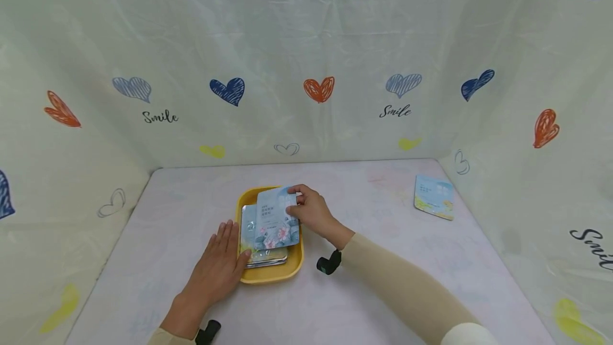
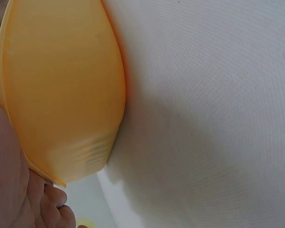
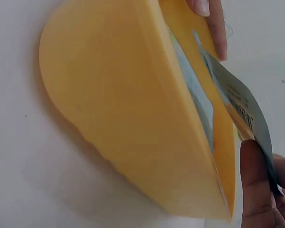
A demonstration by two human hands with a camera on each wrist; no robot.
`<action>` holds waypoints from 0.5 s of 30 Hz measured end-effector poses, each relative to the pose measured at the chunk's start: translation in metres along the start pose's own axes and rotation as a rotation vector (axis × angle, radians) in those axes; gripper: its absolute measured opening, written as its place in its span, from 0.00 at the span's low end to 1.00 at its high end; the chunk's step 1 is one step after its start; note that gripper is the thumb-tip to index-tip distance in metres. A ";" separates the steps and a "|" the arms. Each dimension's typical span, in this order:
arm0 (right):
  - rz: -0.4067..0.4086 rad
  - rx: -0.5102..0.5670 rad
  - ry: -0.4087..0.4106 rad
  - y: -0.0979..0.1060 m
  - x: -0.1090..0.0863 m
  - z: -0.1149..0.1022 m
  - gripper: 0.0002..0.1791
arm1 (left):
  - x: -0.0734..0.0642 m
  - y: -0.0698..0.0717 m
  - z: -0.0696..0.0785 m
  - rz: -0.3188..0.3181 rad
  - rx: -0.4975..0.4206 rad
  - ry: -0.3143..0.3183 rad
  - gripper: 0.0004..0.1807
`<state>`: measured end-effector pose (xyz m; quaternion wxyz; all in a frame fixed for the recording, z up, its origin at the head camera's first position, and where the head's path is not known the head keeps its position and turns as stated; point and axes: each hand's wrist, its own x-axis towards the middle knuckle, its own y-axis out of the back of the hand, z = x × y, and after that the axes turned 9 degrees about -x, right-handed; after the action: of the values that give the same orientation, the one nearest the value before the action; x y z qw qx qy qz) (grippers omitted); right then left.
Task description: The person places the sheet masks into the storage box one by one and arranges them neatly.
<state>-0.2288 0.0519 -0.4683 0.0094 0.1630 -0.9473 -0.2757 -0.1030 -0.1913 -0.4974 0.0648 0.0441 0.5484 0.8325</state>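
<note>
A yellow tray (image 1: 295, 262) stands on the table, with several flat sachets (image 1: 247, 220) stacked inside. My right hand (image 1: 313, 212) pinches the edge of one light-blue sachet (image 1: 275, 222) printed with pink flowers. In the right wrist view that sachet (image 3: 237, 99) is tilted above the tray's rim, its far end down toward the tray. My left hand (image 1: 217, 260) lies along the tray's left side with its fingers straight, thumb over the rim. Under the left palm, the left wrist view shows the tray's outer wall (image 2: 66, 85).
Another blue sachet with a yellow-flowered lower edge (image 1: 433, 197) lies at the table's right side. A pale curtain (image 1: 364, 41) with printed hearts surrounds the white table (image 1: 373, 292) at the back and both sides.
</note>
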 end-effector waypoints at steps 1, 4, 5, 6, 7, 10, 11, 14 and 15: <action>0.003 -0.020 0.002 -0.003 0.000 -0.001 0.23 | 0.000 0.000 0.000 -0.002 -0.003 0.001 0.43; 0.005 -0.075 0.016 -0.011 0.000 -0.004 0.22 | 0.000 0.001 0.000 -0.011 -0.016 0.006 0.43; 0.002 -0.087 0.018 -0.013 0.000 -0.005 0.22 | 0.000 0.001 0.000 -0.012 -0.017 0.004 0.43; -0.004 -0.094 0.020 -0.015 0.000 -0.006 0.22 | 0.000 0.001 0.001 -0.015 -0.020 0.005 0.44; -0.009 -0.105 0.026 -0.018 0.000 -0.007 0.22 | 0.000 0.001 0.001 -0.016 -0.021 0.004 0.44; -0.037 -0.139 0.037 -0.023 0.000 -0.008 0.23 | -0.001 0.001 0.001 -0.012 -0.022 -0.006 0.43; -0.050 -0.151 0.038 -0.025 0.000 -0.008 0.24 | 0.000 0.001 0.000 -0.010 -0.022 -0.009 0.43; -0.088 -0.200 0.039 -0.030 0.000 -0.009 0.25 | 0.000 0.002 0.000 -0.004 -0.026 -0.014 0.43; -0.096 -0.223 0.039 -0.031 -0.001 -0.010 0.26 | 0.000 0.002 -0.001 -0.003 -0.025 -0.016 0.43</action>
<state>-0.2174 0.0225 -0.4762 0.0328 0.2115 -0.9015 -0.3762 -0.1028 -0.1925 -0.4961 0.0711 0.0491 0.5375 0.8388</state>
